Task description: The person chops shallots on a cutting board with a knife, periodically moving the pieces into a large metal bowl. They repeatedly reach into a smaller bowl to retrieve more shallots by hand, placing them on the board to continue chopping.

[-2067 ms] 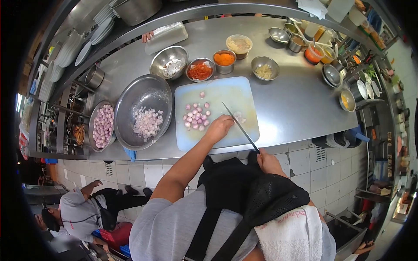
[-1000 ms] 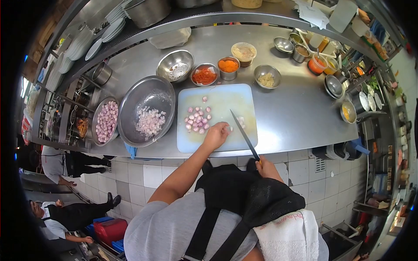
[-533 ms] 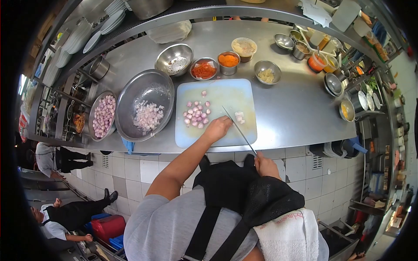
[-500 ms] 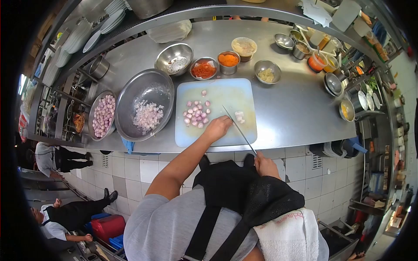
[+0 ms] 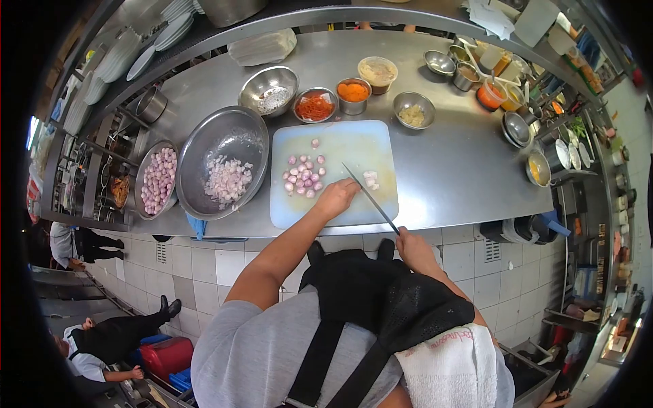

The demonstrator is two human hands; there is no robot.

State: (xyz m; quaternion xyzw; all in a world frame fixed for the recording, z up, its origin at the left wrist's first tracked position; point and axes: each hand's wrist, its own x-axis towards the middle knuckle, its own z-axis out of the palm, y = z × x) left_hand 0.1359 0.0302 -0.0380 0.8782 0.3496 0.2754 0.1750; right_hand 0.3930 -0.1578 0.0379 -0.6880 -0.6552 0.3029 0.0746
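The right hand (image 5: 413, 246) is closed around the handle of the knife (image 5: 371, 199), and the blade slants forward past the left hand's fingertips. The left hand (image 5: 340, 197) is over the board (image 5: 289, 212), its fingers bent close together; I cannot tell if they hold something. Whole shallots (image 5: 306, 177) lie ahead and to the left of this hand. Cut pieces (image 5: 371, 179) lie right of the blade. Farther left stands a bowl (image 5: 235, 132) of chopped shallot (image 5: 228, 180).
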